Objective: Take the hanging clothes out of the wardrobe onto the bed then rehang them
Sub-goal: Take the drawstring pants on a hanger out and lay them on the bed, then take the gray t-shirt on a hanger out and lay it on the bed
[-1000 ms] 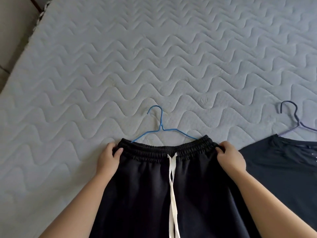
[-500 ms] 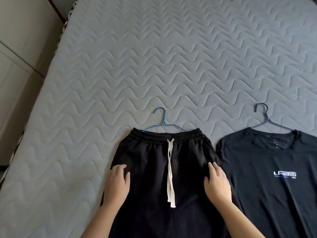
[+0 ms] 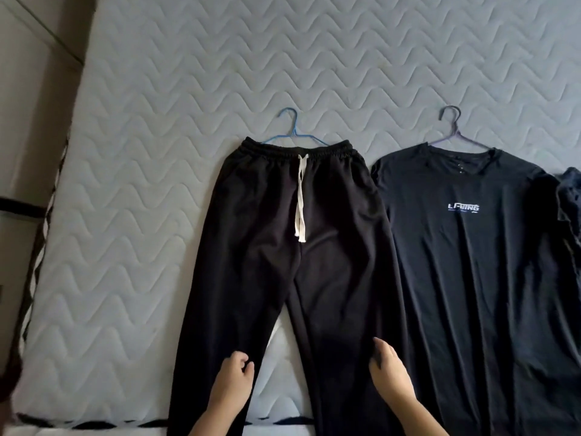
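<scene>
lower now, left hand (image 3: 234, 377) and right hand (image 3: 388, 369) seemingly pinch the trousers (image 3: 270, 234).

Trousers (image 3: 283, 247) hems, rt dark garment (image 3: 569, 196) cut off by frame.

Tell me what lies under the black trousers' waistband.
A blue wire hanger: its hook and upper arms show; the rest is hidden by the black trousers.
</scene>
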The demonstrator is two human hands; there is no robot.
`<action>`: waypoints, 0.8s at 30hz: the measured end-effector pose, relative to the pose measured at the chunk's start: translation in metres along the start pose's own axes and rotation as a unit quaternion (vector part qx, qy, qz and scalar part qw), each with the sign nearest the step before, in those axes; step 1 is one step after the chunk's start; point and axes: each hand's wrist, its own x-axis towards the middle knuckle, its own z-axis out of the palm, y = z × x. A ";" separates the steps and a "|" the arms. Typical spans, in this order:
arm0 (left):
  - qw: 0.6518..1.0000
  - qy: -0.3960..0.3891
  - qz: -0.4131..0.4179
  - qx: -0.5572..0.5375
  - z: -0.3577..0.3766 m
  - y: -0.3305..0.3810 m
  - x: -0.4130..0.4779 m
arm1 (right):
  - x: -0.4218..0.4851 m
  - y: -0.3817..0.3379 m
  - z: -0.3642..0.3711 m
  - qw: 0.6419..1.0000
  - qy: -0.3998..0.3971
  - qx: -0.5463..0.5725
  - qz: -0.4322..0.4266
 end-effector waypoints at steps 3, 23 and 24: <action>0.998 0.016 -0.036 -0.040 0.006 -0.025 -0.029 | -0.007 0.023 0.002 0.996 -0.070 -0.009 0.060; 0.985 0.006 -0.069 -0.156 0.046 -0.160 -0.169 | -0.129 0.113 -0.010 0.995 -0.040 0.056 0.068; 0.983 0.016 -0.061 -0.171 0.050 -0.172 -0.176 | -0.136 0.115 -0.010 0.997 -0.034 0.037 0.062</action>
